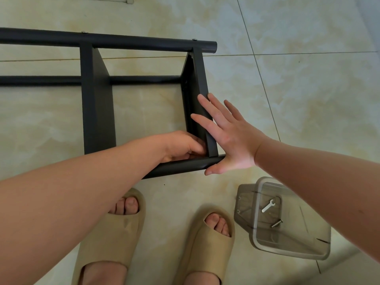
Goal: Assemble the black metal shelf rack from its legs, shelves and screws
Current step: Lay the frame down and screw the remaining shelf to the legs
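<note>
- Rack (pixel 96 112) lies sideways on the floor (pixel 308 99), bare tile to its right.
- Left hand (pixel 181 146) curls into the corner of right shelf (pixel 200 79) and near leg (pixel 185 166); its hold is hidden.
- Right hand (pixel 228 138), fingers spread flat, presses that shelf's outer edge.
- Box (pixel 287 250) with screw (pixel 276 223) sits near right.

Soft even daylight, sharp frame, wide-angle warp.
Faint sheen on floor tiles (pixel 287 79) beyond the rack (pixel 96 112); weak diffuse shadows right under the rack; tile seams right of the rack bow toward frame edge.
</note>
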### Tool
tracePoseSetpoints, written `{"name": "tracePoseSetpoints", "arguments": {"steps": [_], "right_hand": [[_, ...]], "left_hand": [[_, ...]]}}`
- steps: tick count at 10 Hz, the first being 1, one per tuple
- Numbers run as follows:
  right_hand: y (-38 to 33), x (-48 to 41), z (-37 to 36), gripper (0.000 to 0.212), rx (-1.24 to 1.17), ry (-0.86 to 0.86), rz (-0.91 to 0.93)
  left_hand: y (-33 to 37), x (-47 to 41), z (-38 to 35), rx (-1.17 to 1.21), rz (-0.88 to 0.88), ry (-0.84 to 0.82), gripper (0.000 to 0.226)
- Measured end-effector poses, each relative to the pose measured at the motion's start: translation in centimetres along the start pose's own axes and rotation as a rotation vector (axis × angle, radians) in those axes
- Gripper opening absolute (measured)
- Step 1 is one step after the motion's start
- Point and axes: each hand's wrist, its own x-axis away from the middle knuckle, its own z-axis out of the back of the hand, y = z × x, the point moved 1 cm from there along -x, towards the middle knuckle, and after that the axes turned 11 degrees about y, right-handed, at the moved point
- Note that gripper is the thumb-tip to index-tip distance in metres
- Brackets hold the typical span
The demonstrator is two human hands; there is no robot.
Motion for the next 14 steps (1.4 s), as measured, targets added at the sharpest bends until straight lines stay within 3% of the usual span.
{"name": "tracePoseSetpoints", "arguments": {"steps": [2, 4, 6, 9, 12, 14], "right_hand": [[0.08, -0.01, -0.12, 0.13, 0.007, -0.001, 0.004], [0.08, -0.02, -0.23, 0.13, -0.001, 0.01, 0.007], [0.11, -0.05, -0.24, 0.13, 0.003, 0.009, 0.006], [0.06, -0.05, -0.12, 0.131, -0.005, -0.002, 0.003], [-0.01, -0.1, 0.09, 0.131, 0.008, -0.024, 0.003], [-0.1, -0.05, 0.13, 0.131, 0.01, -0.028, -0.001]], "left_hand": [[0.11, -0.03, -0.19, 0.032, 0.025, -0.052, 0.026], [-0.09, -0.43, -0.14, -0.033, -0.044, 0.061, 0.016], [0.14, -0.07, -0.08, 0.094, 0.019, -0.052, 0.027], [-0.08, -0.27, -0.16, -0.08, -0.012, 0.03, 0.014], [0.31, 0.15, -0.23, 0.005, 0.033, -0.044, 0.023], [0.29, 0.11, -0.34, -0.134, -0.016, 0.033, 0.018]]}}
